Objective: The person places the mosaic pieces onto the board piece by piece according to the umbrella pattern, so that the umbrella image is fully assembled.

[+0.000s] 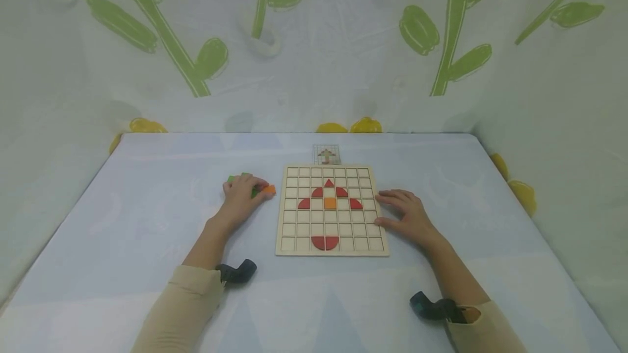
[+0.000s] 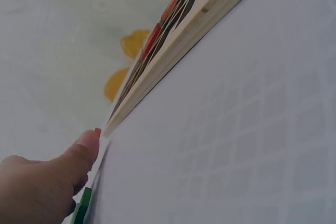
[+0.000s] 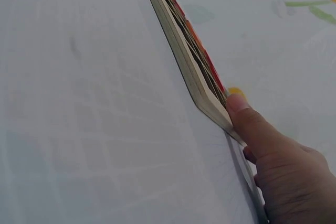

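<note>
A wooden grid board (image 1: 344, 215) lies flat on the table. Set in its cells are several red pieces, among them a red triangle (image 1: 328, 183), and one orange square (image 1: 330, 203). Left of the board, my left hand (image 1: 240, 196) pinches an orange block (image 1: 269, 189) between thumb and fingers; in the left wrist view only a sliver of orange shows past the thumb. Green blocks (image 1: 231, 178) lie under and behind this hand, partly hidden. My right hand (image 1: 404, 214) rests at the board's right edge, thumb and fingers extended and touching the rim.
Beyond the board's far edge lies a small pattern card (image 1: 327, 153) with a printed grid and figure. A white cloth with plant prints (image 1: 314, 86) hangs behind the pale table (image 1: 147, 222). Each wrist wears a black device (image 1: 239, 272).
</note>
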The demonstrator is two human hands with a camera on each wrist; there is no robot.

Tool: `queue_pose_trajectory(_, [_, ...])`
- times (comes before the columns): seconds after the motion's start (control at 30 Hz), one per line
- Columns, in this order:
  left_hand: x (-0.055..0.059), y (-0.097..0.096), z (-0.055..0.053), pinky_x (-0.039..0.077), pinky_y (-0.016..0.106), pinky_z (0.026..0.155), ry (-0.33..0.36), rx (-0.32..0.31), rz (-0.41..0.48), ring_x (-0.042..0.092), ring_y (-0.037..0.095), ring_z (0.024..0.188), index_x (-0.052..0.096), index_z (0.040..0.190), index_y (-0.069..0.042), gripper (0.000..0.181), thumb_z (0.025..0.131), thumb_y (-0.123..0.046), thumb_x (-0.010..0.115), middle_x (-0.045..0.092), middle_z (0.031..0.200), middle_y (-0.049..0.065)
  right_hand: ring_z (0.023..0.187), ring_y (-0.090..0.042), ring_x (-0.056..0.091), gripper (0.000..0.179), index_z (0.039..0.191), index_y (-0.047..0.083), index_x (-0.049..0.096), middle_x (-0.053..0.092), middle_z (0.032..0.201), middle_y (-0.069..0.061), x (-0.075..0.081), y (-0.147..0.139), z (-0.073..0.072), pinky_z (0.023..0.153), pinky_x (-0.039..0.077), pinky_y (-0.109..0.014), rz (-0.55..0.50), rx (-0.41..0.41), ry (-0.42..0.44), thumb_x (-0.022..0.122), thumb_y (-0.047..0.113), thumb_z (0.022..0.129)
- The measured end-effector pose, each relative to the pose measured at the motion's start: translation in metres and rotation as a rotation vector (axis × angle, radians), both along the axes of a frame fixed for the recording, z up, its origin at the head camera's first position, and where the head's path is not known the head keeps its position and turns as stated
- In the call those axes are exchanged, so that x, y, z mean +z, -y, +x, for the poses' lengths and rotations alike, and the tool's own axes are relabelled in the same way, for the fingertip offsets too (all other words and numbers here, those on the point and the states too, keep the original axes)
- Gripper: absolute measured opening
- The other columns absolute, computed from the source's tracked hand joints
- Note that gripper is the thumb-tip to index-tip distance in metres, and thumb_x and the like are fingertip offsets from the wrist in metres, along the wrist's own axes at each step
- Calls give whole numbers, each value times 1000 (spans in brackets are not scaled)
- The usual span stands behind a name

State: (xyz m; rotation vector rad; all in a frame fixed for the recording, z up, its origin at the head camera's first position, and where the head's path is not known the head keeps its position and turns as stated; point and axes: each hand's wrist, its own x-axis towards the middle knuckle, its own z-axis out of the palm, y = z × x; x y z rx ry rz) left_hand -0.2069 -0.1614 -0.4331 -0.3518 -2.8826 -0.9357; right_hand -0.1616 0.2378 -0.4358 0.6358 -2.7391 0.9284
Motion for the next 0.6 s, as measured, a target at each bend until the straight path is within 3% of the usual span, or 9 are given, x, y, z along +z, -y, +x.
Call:
queue_pose_trajectory(0.23, [4,-5,3,16,52,94,-9,-37,57,48,26,103,63,106,-7,31,84,-27,70,61,99,8,121,-37,44,54,118,6,65,59,125,-15,-1,0,-2,100,26,-57,4,11,-38,81,24,70])
queue_pose_trajectory(0.6, [8,-22,12,20,47,91,26,-107,62,47,21,94,64,106,-11,36,80,-33,74,58,95,2,121,-36,43,54,119,7,64,58,126,-15,-2,-1,-1,100,25,-57,5,7,-24,81,24,71])
